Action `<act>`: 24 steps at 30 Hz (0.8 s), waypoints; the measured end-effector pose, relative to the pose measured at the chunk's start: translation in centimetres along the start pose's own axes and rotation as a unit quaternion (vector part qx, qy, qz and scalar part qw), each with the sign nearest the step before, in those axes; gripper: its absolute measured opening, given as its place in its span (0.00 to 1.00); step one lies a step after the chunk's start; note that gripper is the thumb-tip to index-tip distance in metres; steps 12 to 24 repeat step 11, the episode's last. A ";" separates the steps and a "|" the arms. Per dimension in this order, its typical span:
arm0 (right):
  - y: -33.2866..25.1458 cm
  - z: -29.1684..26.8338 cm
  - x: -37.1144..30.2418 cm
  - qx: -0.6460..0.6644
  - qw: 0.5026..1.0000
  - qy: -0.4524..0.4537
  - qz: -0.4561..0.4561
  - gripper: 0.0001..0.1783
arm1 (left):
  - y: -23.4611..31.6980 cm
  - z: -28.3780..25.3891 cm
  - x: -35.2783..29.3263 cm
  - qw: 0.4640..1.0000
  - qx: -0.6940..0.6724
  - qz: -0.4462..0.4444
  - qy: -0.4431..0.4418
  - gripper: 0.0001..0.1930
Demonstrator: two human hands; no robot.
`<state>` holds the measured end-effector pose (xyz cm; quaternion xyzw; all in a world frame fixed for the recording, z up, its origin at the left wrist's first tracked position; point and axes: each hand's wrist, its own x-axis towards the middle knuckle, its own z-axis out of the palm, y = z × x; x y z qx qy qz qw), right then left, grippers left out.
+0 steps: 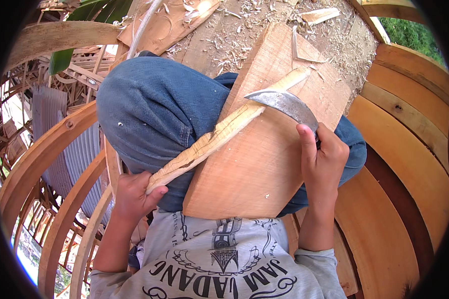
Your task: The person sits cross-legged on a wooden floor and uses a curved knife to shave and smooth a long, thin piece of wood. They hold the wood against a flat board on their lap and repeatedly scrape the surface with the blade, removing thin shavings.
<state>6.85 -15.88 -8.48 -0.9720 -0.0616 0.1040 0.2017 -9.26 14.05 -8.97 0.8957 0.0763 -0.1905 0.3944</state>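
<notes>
My left hand (133,196) is closed around the near end of a pale, roughly hewn wooden stick (212,141). The stick slants up to the right, and its far end lies over a wide wooden board (254,169) resting across my lap. In my right hand (326,154) is a curved sickle (284,103), its handle hidden within my fist. The grey blade crosses the stick near its far end, its tip past the stick's left edge; whether it bites into the wood I cannot tell.
Wood shavings (224,42) litter the plank floor beyond my knees, beside another flat board (169,25). Curved wooden ribs (50,149) rise at the left, with corrugated metal sheets (80,154) below. Curved planking (399,134) walls the right side.
</notes>
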 end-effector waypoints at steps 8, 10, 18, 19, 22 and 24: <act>4.4 -0.8 2.7 0.046 0.982 0.138 0.120 0.29 | -0.3 0.0 0.1 1.000 0.004 0.015 0.000 0.26; 6.7 -2.2 3.7 0.076 0.975 0.151 0.145 0.30 | -0.1 0.5 0.3 1.000 -0.006 0.001 0.005 0.26; 6.8 -2.4 3.3 0.090 0.978 0.138 0.128 0.29 | 0.1 0.5 0.5 1.000 -0.017 -0.007 0.005 0.26; 6.8 -2.4 3.3 0.090 0.978 0.138 0.128 0.29 | 0.1 0.5 0.5 1.000 -0.017 -0.007 0.005 0.26; 6.8 -2.4 3.3 0.090 0.978 0.138 0.128 0.29 | 0.1 0.5 0.5 1.000 -0.017 -0.007 0.005 0.26; 6.8 -2.4 3.3 0.090 0.978 0.138 0.128 0.29 | 0.1 0.5 0.5 1.000 -0.017 -0.007 0.005 0.26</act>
